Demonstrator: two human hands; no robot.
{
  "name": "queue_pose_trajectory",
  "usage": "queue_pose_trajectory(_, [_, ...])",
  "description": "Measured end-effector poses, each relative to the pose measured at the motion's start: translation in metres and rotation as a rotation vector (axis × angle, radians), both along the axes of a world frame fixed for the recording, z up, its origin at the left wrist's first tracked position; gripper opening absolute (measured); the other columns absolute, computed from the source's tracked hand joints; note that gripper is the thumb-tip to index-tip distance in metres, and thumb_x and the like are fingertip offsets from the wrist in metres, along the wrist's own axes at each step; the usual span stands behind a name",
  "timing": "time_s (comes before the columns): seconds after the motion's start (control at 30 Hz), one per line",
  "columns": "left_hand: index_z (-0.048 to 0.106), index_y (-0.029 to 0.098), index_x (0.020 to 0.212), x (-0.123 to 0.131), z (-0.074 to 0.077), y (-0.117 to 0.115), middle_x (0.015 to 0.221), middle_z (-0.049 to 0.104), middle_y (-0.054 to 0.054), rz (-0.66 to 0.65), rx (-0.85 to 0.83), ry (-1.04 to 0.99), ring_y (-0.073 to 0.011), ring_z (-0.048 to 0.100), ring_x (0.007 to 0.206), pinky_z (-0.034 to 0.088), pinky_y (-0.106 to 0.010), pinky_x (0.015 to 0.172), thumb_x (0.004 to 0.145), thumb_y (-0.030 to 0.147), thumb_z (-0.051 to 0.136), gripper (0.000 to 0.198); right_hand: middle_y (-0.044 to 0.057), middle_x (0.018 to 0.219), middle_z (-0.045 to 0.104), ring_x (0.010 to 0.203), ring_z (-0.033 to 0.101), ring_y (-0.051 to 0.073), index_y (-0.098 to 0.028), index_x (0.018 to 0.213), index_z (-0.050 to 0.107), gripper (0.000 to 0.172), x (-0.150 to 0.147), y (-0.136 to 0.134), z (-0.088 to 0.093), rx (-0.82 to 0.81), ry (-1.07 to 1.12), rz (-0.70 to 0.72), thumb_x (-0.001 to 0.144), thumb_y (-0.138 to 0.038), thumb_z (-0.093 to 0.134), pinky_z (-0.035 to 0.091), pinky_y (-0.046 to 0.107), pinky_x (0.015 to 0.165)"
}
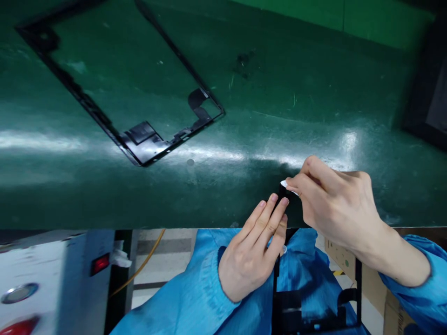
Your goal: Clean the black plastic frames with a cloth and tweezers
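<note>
My right hand [335, 200] is closed in a pinch on a small white piece [284, 184] whose pointed tip sticks out past the fingertips. Its exact kind I cannot make out. That tip meets a narrow black strip at the table's near edge. Fingers stretched and lying flat, my left hand [256, 251] rests over the strip just beside the tip. The strip appears to belong to a thin black frame [286, 307], which hangs over the edge toward my lap. Both hands partly hide where the frame crosses the edge.
A second black frame [181, 135] lies on the green tabletop [244, 135] at the upper left. Something dark [426, 93] stands at the far right. Below the table are a white machine box [80, 279] with a red switch, an orange cable [146, 258] and cardboard [373, 288].
</note>
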State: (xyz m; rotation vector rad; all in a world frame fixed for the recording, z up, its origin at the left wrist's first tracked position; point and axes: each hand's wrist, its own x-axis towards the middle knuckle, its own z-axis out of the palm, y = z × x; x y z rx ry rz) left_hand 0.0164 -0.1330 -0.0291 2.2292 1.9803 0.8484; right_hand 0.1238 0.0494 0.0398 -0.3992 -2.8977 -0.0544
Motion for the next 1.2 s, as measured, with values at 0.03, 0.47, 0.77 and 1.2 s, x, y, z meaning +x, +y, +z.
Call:
queue_pose_trajectory(0.03, [0.065,-0.004,0.132,0.0,0.0,0.0,0.156,0.057,-0.026,-0.001,0.001,0.0,-0.0359,0.037,0.158,0.049,-0.05,0.126,0.107,0.002,0.042,0.035,-0.001,0.077,0.063,0.05,0.034,0.008,-0.015,0.084,0.07,0.022,0.0,0.0,0.0,0.001,-0.002,0.011,0.093,-0.001,0.055,0.016,0.027,0.044])
queue_pose_trajectory(0.47, [0.065,-0.004,0.133,-0.001,0.0,0.0,0.157,0.056,-0.026,-0.001,0.011,-0.007,-0.0347,0.035,0.159,0.046,-0.048,0.128,0.108,0.004,0.042,0.035,0.0,0.079,0.064,0.053,0.036,0.009,-0.015,0.081,0.069,0.024,0.003,-0.002,-0.002,-0.058,-0.01,0.061,0.097,-0.004,0.055,0.019,0.028,0.045])
queue_pose_trajectory(0.77, [0.066,-0.004,0.132,-0.002,-0.005,0.0,0.153,0.061,-0.026,-0.008,0.019,-0.024,-0.0347,0.036,0.16,0.046,-0.05,0.128,0.107,0.001,0.043,0.034,-0.001,0.079,0.061,0.054,0.037,0.009,-0.017,0.08,0.064,0.023,0.002,0.001,-0.01,-0.001,0.039,0.01,0.097,-0.004,0.055,0.019,0.028,0.046])
queue_pose_trajectory(1.2, [0.073,0.001,0.125,0.003,-0.026,-0.022,0.136,0.076,-0.017,-0.113,0.201,-0.103,-0.0303,0.055,0.15,0.05,-0.044,0.126,0.109,0.011,0.051,0.029,0.0,0.08,0.061,0.054,0.034,0.009,-0.017,0.079,0.063,0.023,0.004,-0.004,-0.007,-0.008,-0.011,0.051,0.097,-0.005,0.056,0.016,0.028,0.046])
